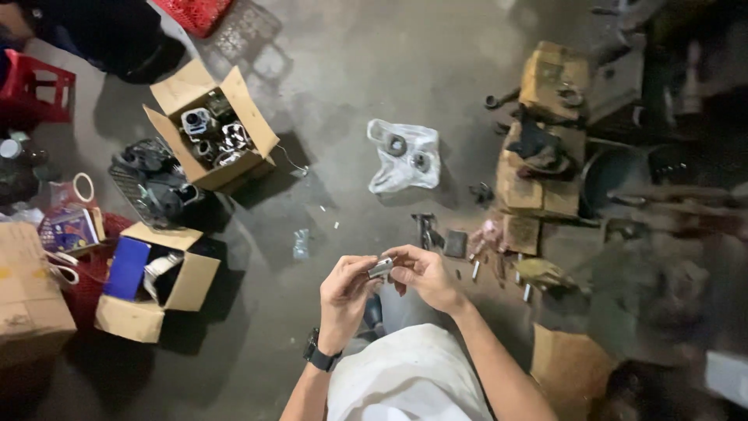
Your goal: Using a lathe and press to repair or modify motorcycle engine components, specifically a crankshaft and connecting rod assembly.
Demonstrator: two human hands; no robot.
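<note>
My left hand (344,295) and my right hand (425,275) meet in front of me above a concrete floor. Together they pinch a small silver metal part (381,269) between the fingertips. A black watch (319,356) sits on my left wrist. Below the hands is my lap in a white garment (409,378).
An open cardboard box (253,125) of metal engine parts lies at upper left, another open box (140,316) with a blue carton at lower left. A white plastic bag (405,160) holds round parts. Wooden blocks (538,187), tools and bolts crowd the right. A red stool (39,86) stands far left.
</note>
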